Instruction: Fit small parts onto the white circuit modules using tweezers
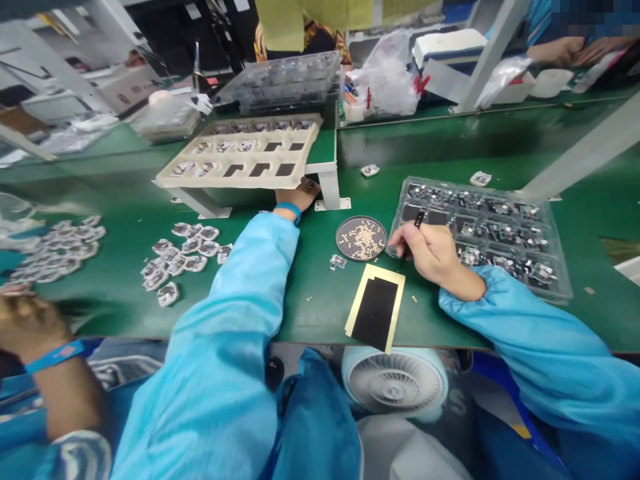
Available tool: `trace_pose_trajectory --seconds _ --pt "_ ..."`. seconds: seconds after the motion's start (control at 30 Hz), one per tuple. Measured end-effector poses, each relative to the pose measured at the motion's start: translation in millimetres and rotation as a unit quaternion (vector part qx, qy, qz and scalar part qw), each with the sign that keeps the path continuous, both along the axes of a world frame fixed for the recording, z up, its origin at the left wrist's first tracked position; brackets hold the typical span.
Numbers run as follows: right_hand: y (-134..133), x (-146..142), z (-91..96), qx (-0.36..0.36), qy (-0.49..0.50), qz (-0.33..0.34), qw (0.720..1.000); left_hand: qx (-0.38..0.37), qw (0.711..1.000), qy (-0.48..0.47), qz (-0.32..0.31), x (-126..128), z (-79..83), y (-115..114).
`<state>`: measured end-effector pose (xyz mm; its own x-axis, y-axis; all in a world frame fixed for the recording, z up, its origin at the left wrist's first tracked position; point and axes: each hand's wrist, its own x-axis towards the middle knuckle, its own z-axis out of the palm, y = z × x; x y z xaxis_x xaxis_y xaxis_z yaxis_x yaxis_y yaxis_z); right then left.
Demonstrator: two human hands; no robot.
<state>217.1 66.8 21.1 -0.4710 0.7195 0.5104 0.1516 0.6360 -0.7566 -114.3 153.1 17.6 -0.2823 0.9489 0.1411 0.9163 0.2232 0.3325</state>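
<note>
The right hand [434,255] rests on the green desk [125,293], at about 3 o'clock from the middle. Its fingers [406,233] are closed around a small black tool [419,219]. The tip of the tool points up, toward 12 o'clock. It sits right at the left edge of a clear tray [560,283]. The clear tray is full of little shiny parts in rows.

The left hand [299,195] reaches far out toward 12 o'clock. It goes under a beige tray [235,180] that stands on white legs. Its fingers are tucked under the tray, so I cannot tell if they are open or closed. A blue band is on that wrist.

A round dish [361,238] with tiny bits in it sits just beside the right hand, at its 9 o'clock. A black sheet [376,313] on yellow backing lies near the desk edge, at 6 o'clock from the dish. One loose part [338,261] lies between the dish and the left sleeve.

A bunch of small parts [185,257] lies at 9 o'clock from the left arm. Another person's hand [25,320] shows at the far left, blurred. A small white fan [395,383] sits below the desk edge at 6 o'clock.
</note>
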Motion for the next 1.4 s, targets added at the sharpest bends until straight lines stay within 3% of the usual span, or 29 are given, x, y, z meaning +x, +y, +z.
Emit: trace_pose_trajectory --seconds 0.07,0.13,0.2,0.3,0.37,0.43,0.53,0.63,0.73,0.8,0.93,1.03,1.3,1.4 --pt "0.4 4.2 0.6 -0.095 -0.008 0.017 0.995 0.029 0.999 0.012 0.013 3.1 4.9 -31.7" --pt "0.9 8.8 3.3 -0.113 -0.02 0.037 0.993 0.029 0.997 -0.055 -0.042 11.4 10.8 -74.1" --pt "0.8 12.5 6.2 -0.056 -0.061 0.056 0.995 -0.033 0.974 -0.187 -0.125 25.0 17.4 -120.4" --pt "-0.9 14.6 8.6 0.063 -0.111 0.086 0.988 -0.183 0.896 -0.321 -0.246 50.1 26.0 -180.4" --pt "-2.0 13.7 9.4 0.093 -0.102 0.077 0.987 -0.201 0.865 -0.343 -0.306 66.7 27.3 -207.5" --pt "-2.4 10.6 9.8 0.101 -0.1 0.044 0.989 -0.187 0.854 -0.358 -0.328 82.1 23.2 -224.3" --pt "-1.2 0.9 7.8 0.141 -0.205 0.017 0.968 -0.12 0.864 -0.345 -0.348 103.5 9.6 -236.9" --pt "0.6 -11.8 2.4 0.172 -0.353 0.025 0.919 -0.058 0.882 -0.253 -0.394 122.1 -5.5 -241.3" --pt "2.9 -20.7 0.3 0.178 -0.398 0.031 0.9 -0.029 0.883 -0.188 -0.43 134.7 -16.3 -242.1" --pt "5.1 -22.6 2.7 0.178 -0.393 0.027 0.902 -0.024 0.888 -0.183 -0.422 139.6 -20.7 -243.4" --pt "10.9 -21.0 10.8 0.178 -0.381 0.006 0.907 -0.014 0.932 -0.159 -0.325 147.1 -25.2 -251.3" --pt "12.7 -20.6 12.4 0.184 -0.377 0.008 0.908 0.001 0.949 -0.146 -0.28 152.2 -26.8 -256.8" --pt "6.1 -21.6 3.2 0.173 -0.362 0.068 0.914 0.007 0.955 -0.138 -0.263 150.2 -24.7 -249.4" --pt "7.4 -17.3 6.2 0.166 -0.32 0.065 0.93 0.011 0.952 -0.14 -0.271 148.2 -27.4 -246.6"
